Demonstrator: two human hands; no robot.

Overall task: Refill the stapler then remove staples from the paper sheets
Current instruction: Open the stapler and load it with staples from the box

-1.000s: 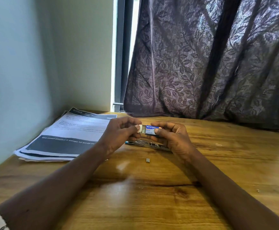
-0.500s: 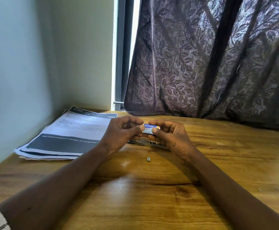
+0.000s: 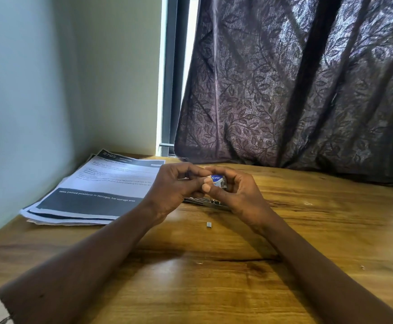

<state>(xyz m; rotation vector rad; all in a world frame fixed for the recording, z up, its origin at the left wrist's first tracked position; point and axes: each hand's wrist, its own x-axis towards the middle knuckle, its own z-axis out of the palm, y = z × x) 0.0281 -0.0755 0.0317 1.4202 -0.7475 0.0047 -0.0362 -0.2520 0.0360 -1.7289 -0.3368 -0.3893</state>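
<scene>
- Paper sheets [image 3: 92, 190] are lying in one fanned stack, just left of the left fingers; how many sheets it holds I cannot tell.
- One left hand [image 3: 172, 190] is pinching the left end of one small blue-and-white staple box [image 3: 218, 181] between thumb and curled fingers.
- One stapler [image 3: 204, 202] is lying flat on the table [image 3: 214, 295], directly beneath the fingers of both hands and mostly hidden by them.
- One right hand [image 3: 239, 195] is curling its fingers round the box's right end.
- One short staple strip [image 3: 209, 224] is lying nearer the person than the fingers, apart from them; one loose staple [image 3: 199, 263] is lying nearer still.
- Bare wood is stretching right of the right fingers, ending at one curtain [image 3: 296, 90] that is hanging along the far edge.
</scene>
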